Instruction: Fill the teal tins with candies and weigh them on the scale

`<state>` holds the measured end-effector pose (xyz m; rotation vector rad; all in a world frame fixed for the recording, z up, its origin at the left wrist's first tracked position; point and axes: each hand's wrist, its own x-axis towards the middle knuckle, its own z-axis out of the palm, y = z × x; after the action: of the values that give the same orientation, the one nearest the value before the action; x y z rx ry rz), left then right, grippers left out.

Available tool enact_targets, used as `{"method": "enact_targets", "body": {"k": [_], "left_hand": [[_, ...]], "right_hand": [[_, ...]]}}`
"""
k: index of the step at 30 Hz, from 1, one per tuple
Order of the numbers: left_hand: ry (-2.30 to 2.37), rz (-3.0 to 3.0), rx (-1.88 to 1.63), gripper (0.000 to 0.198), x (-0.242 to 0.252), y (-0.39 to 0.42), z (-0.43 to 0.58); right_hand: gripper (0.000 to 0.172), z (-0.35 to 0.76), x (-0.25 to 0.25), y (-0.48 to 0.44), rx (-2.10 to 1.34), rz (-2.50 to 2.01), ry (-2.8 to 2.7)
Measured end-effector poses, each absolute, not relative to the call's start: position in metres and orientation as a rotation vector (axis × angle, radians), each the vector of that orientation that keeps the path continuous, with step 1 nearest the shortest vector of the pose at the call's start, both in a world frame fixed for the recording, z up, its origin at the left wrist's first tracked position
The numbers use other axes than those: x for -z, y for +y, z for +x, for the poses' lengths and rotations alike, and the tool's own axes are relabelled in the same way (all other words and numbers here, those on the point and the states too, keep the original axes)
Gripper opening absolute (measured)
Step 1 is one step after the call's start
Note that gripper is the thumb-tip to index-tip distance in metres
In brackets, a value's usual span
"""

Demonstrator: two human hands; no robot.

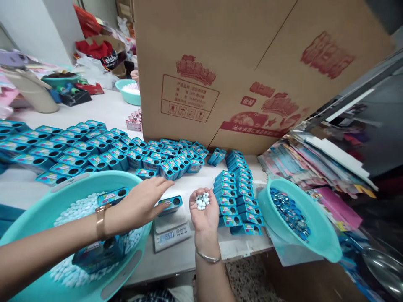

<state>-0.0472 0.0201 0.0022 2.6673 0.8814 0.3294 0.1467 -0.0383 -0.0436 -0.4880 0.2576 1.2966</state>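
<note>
My left hand (141, 203) reaches to the right with fingers stretched out flat, its fingertips beside a blue tin (171, 204) that lies on a small white scale (171, 231). The scale's display shows a number. My right hand (204, 212) is palm up and cupped, holding a small heap of white candies (202, 200). Under my left forearm is a teal basin (37, 218) full of white candies, with two blue tins (111, 196) lying in it.
Many blue tins (72, 153) lie in rows across the white table (107, 110), with stacked ones (237, 193) right of the scale. A teal bowl of blue lids (291, 216) sits at right. A big cardboard box (239, 67) stands behind. Printed sheets (315, 163) pile at right.
</note>
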Motion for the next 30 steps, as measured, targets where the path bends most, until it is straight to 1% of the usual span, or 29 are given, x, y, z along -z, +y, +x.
{"method": "enact_targets", "body": {"k": [4,5,7,9,13,15,17,20,25,27,30], "left_hand": [[0.931,2.771,-0.061,0.056,0.021,0.020,-0.029],[0.943,2.788,-0.010,0.055,0.029,0.020,-0.026],[0.949,2.788,0.043,0.042,0.042,0.020,-0.020],[0.969,2.719,-0.017,0.031,0.045,0.020,-0.016],[0.941,2.536,-0.363,0.030,0.019,0.019,-0.009],[0.866,2.533,-0.438,0.029,-0.003,0.018,-0.003],[0.809,2.593,-0.433,0.030,-0.023,0.017,0.004],[0.728,2.768,-0.351,0.037,-0.042,0.016,0.016],[0.627,3.009,-0.105,0.055,-0.049,0.015,0.038],[0.617,3.035,-0.073,0.054,-0.049,0.016,0.043],[0.637,3.052,-0.090,0.048,-0.051,0.017,0.045]], "right_hand": [[0.018,0.148,0.056,-0.042,-1.223,-0.542,0.355],[0.018,0.149,0.059,-0.044,-1.215,-0.549,0.369],[0.016,0.149,0.064,-0.049,-1.205,-0.556,0.381],[0.015,0.148,0.066,-0.055,-1.189,-0.554,0.379],[0.011,0.146,0.067,-0.066,-1.137,-0.524,0.367],[0.009,0.145,0.067,-0.067,-1.126,-0.503,0.367],[0.009,0.144,0.066,-0.064,-1.122,-0.485,0.379],[0.010,0.142,0.063,-0.053,-1.132,-0.457,0.388],[0.013,0.138,0.060,-0.035,-1.173,-0.389,0.374],[0.012,0.137,0.060,-0.030,-1.179,-0.366,0.392],[0.010,0.138,0.061,-0.028,-1.166,-0.348,0.421]]}}
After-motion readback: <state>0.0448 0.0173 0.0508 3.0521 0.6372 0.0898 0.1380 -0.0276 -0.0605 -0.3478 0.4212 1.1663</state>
